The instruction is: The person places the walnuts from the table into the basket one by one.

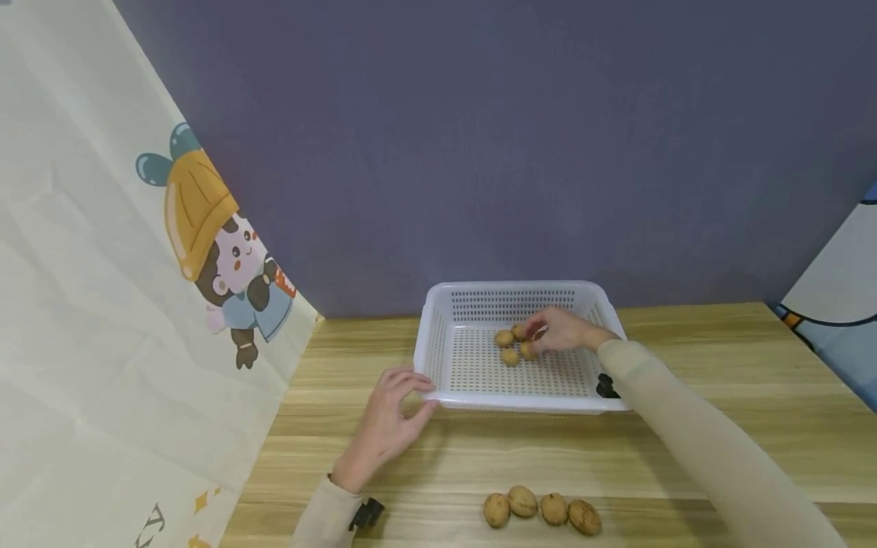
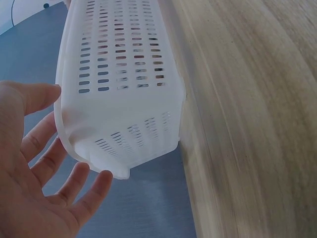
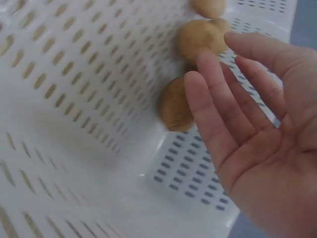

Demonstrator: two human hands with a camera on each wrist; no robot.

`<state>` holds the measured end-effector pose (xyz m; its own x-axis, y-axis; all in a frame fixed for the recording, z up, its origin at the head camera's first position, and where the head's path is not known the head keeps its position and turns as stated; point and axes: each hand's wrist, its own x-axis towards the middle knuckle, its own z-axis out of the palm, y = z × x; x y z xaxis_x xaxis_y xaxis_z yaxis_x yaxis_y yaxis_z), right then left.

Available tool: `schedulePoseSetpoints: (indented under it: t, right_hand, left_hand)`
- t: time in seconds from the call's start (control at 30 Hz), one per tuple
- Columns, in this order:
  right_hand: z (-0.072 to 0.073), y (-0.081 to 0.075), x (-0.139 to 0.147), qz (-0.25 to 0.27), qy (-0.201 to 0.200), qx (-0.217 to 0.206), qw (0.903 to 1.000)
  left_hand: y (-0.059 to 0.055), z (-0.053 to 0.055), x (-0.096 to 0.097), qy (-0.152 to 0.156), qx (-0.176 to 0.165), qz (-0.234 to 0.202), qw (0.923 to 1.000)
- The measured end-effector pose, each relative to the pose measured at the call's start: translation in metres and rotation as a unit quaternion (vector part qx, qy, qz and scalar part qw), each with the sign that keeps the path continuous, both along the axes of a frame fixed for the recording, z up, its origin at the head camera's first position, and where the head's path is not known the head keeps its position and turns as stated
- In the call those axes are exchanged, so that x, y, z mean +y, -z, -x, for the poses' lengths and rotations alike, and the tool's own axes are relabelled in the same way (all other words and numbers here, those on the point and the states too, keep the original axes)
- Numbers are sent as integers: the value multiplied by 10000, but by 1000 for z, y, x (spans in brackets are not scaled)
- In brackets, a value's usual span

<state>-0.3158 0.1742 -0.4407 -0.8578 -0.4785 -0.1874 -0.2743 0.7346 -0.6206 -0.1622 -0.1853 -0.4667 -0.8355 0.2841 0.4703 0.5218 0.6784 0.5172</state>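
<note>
Right fingers (image 3: 204, 101) near perhaps four walnuts (image 1: 510, 357), one basket (image 1: 521, 400), four outside walnuts (image 1: 553, 508)

I seem to be at a small recording booth, though I can't say what building holds it. My wood-grain counter (image 1: 342, 426) backs onto a plain blue-grey wall (image 1: 493, 152), with a creased white sheet (image 1: 82, 304) bearing a cartoon figure (image 1: 233, 251) on my left and another printed panel (image 1: 839, 304) on my right. Black gadgets (image 1: 366, 515) sit by both my wrists (image 1: 347, 478).
</note>
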Motion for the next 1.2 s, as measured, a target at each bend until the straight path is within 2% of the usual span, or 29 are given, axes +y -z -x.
schedulePoseSetpoints:
  t: [0.13, 0.3, 0.4, 0.5, 0.7, 0.83, 0.93, 1.07, 1.2]
  right_hand:
    - [-5, -20, 4, 230, -138, -60, 9996]
    - [-19, -62, 7, 427, -376, 329, 9978]
    - [-35, -80, 8, 640, -500, 552, 9952]
    - [-56, -85, 7, 941, -605, 752, 9909]
    - [-103, -75, 6, 1549, -772, 1039, 9794]
    - [-138, -63, 5, 1807, -1030, 988, 9731]
    - [-161, -50, 6, 1983, -1271, 793, 9686]
    - [-182, -27, 9, 2209, -1470, 630, 9621]
    - [-192, -3, 19, 2212, -1496, 608, 9618]
  left_hand:
    - [-1, -1, -1, -2, -12, 24, 10000]
    - [-3, -1, -1, -6, -47, 18, 10000]
    - [-4, -1, -1, -19, -84, 16, 10000]
    - [-4, -1, -2, -40, -82, 10, 10000]
    - [-3, -1, -2, -64, -1, -6, 10000]
    - [-3, 0, -1, -38, -7, 56, 10000]
    - [-5, -1, 0, -23, -27, 168, 9999]
    - [-12, -1, 2, 12, 30, 466, 9989]
    - [-17, -2, 4, 33, 89, 816, 9966]
